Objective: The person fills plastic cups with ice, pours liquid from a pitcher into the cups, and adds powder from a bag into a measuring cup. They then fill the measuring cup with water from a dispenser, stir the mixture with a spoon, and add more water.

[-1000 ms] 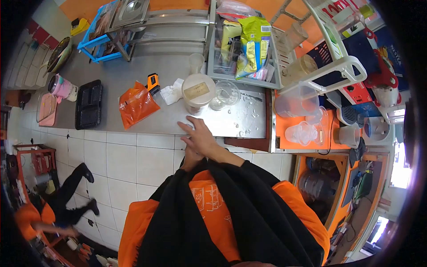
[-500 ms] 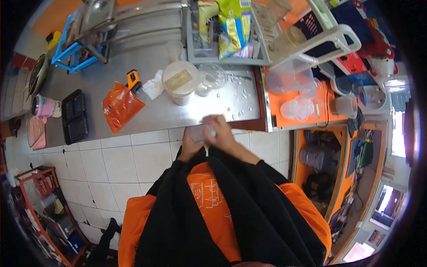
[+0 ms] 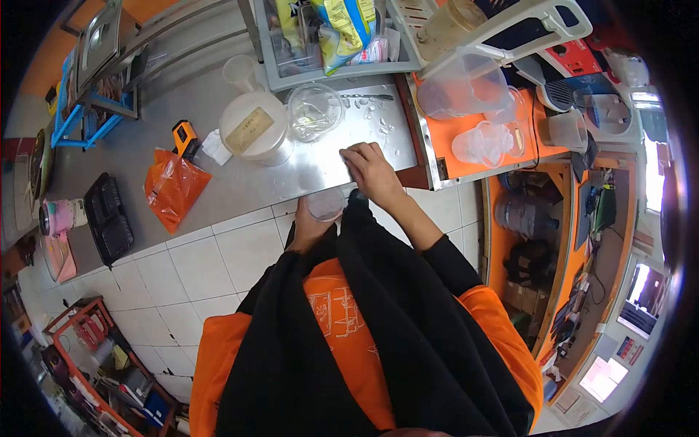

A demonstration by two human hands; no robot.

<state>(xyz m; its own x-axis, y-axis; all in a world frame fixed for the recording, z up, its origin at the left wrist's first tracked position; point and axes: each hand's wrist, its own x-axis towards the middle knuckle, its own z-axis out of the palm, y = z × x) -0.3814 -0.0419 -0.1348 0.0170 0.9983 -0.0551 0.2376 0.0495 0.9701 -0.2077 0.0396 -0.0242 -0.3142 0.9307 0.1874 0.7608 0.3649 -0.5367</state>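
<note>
My left hand [image 3: 309, 227] is wrapped round a small clear round container [image 3: 325, 205] just off the counter's front edge. My right hand [image 3: 368, 169] is above the wet right part of the steel counter [image 3: 255, 178], its fingers curled together; whether something small is between them is hidden. Beyond the hands are a large lidded tub [image 3: 255, 129] with a tan label and a clear round bowl [image 3: 315, 112]. Small clear pieces or drops [image 3: 384, 124] lie scattered on the steel, near a thin dark utensil [image 3: 368, 97].
An orange bag [image 3: 175, 189], a yellow-black tool [image 3: 185, 138] and a black tray [image 3: 109, 218] are on the left. A grey bin [image 3: 342, 79] with packets stands at the back. Clear pitchers [image 3: 462, 84] stand on the orange surface at right.
My right hand has parted from the container and moved up and right over the counter. My left hand still holds the container. The view has shifted and turned.
</note>
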